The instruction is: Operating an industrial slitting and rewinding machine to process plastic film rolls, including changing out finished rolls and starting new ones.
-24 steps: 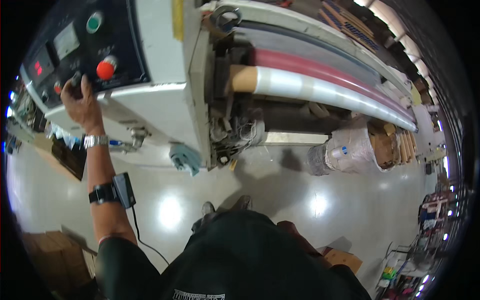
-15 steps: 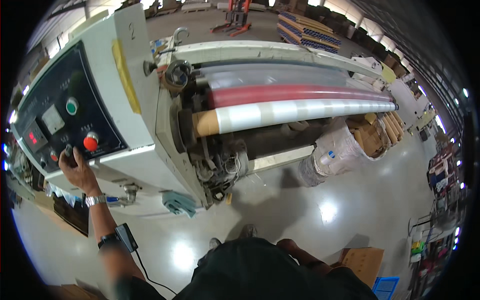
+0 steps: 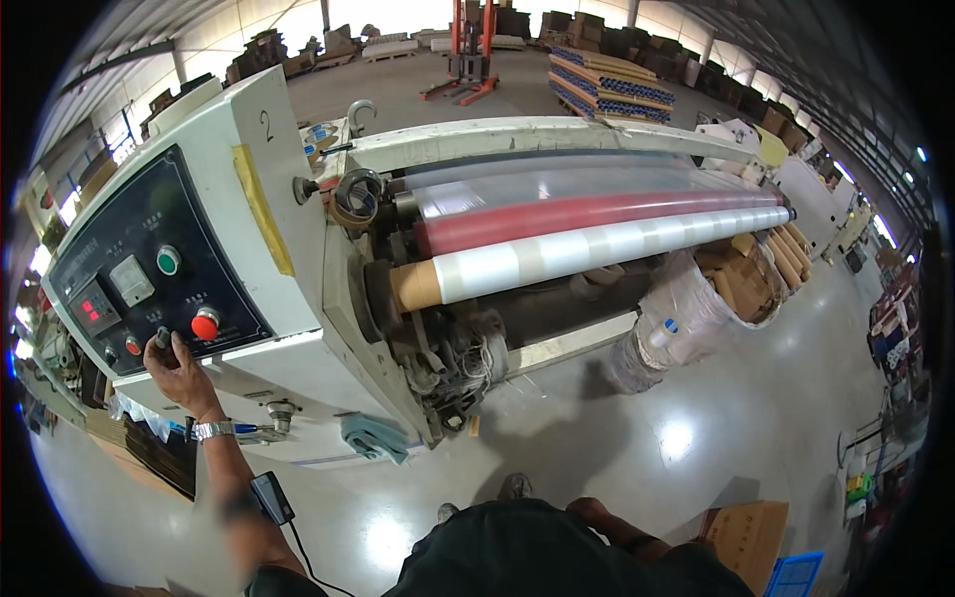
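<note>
My left hand (image 3: 185, 380) reaches to the lower edge of the dark control panel (image 3: 164, 219). Its thumb and fingers pinch a small dark knob (image 3: 163, 337). Beside the knob sit a red push button (image 3: 205, 324) and a smaller red button (image 3: 132, 345); a green button (image 3: 169, 261) and a lit red display (image 3: 92, 309) are higher up. My right hand (image 3: 589, 512) hangs low beside my body, its fingers too indistinct to read. From the machine's side stretches a white banded roll on a brown core (image 3: 597, 244), with a red roller (image 3: 557, 216) and clear film (image 3: 517, 189) behind it.
A plastic-wrapped bin (image 3: 686, 318) of cardboard tubes stands right of the machine. A teal cloth (image 3: 373, 438) hangs on its lower front. An open carton (image 3: 748, 537) and blue crate (image 3: 796, 574) are at lower right. An orange lift truck (image 3: 470, 60) and stacked tubes (image 3: 609, 88) stand behind.
The whole view has tilted upward, so the machine sits lower in the picture and more of the hall shows. My left hand stays at the same knob.
</note>
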`<state>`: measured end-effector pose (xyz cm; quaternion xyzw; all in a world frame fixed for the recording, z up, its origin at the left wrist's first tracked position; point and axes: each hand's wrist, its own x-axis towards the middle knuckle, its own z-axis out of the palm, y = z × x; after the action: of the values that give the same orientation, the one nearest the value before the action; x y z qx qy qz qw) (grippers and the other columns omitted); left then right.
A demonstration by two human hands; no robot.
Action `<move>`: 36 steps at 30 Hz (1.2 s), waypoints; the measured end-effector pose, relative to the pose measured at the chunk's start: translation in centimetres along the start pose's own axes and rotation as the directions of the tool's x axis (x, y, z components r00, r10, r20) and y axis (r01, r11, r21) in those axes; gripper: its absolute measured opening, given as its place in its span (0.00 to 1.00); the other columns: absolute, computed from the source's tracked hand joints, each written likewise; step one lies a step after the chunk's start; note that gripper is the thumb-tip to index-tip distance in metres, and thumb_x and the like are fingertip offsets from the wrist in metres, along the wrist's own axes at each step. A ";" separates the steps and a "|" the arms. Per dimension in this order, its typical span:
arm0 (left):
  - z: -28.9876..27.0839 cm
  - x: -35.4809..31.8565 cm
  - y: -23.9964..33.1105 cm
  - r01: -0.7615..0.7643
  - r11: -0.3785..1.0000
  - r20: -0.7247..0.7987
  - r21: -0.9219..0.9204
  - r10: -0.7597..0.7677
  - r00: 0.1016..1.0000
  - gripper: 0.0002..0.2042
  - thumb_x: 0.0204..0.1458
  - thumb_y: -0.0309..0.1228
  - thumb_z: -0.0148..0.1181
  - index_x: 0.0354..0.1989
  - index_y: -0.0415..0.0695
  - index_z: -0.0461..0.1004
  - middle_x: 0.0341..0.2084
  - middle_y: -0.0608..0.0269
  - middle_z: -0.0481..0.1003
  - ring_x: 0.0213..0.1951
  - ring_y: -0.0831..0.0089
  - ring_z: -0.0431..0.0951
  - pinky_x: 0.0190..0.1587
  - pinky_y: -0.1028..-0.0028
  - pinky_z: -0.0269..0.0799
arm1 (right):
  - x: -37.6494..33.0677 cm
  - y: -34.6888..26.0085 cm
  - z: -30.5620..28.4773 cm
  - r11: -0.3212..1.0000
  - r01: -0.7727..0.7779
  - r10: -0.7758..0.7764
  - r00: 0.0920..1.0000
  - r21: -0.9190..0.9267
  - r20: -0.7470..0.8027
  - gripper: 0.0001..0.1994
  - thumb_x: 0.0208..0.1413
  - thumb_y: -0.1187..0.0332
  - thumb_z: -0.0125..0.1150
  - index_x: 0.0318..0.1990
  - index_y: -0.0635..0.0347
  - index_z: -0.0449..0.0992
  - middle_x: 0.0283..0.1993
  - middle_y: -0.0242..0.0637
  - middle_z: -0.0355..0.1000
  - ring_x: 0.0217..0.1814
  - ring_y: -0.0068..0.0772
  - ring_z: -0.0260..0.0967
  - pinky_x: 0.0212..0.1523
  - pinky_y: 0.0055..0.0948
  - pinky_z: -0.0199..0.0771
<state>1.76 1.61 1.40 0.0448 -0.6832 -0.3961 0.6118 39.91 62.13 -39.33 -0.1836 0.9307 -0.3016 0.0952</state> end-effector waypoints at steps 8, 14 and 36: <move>-0.2 0.0 -0.9 0.020 0.998 0.022 -0.058 -0.019 1.000 0.13 0.54 0.27 0.59 0.45 0.38 0.68 0.37 0.63 0.72 0.36 0.77 0.72 0.41 0.78 0.70 | 0.3 0.9 0.7 0.973 -0.225 0.217 0.967 0.044 0.132 0.10 0.47 0.63 0.56 0.36 0.55 0.77 0.37 0.41 0.74 0.43 0.45 0.71 0.45 0.41 0.69; -0.1 0.4 -0.1 -0.039 0.998 0.016 0.049 0.038 0.999 0.14 0.48 0.26 0.63 0.43 0.39 0.69 0.35 0.61 0.71 0.36 0.75 0.73 0.39 0.76 0.72 | 3.4 0.3 0.1 0.865 -0.281 0.488 0.664 -0.415 0.567 0.15 0.52 0.56 0.51 0.38 0.53 0.78 0.40 0.38 0.75 0.44 0.40 0.72 0.40 0.41 0.73; -25.6 -32.1 -6.6 0.518 0.584 0.271 0.625 -0.785 0.557 0.18 0.46 0.35 0.64 0.42 0.39 0.70 0.24 0.54 0.75 0.29 0.59 0.76 0.35 0.66 0.71 | 7.6 2.3 2.0 0.791 -0.531 0.611 0.657 -0.305 0.442 0.18 0.53 0.53 0.47 0.41 0.52 0.78 0.44 0.43 0.75 0.48 0.45 0.72 0.46 0.44 0.72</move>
<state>29.19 2.16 -29.85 0.3433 -0.8253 -0.4151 0.1696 32.85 59.76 -42.83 0.0380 0.8988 -0.1249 0.4184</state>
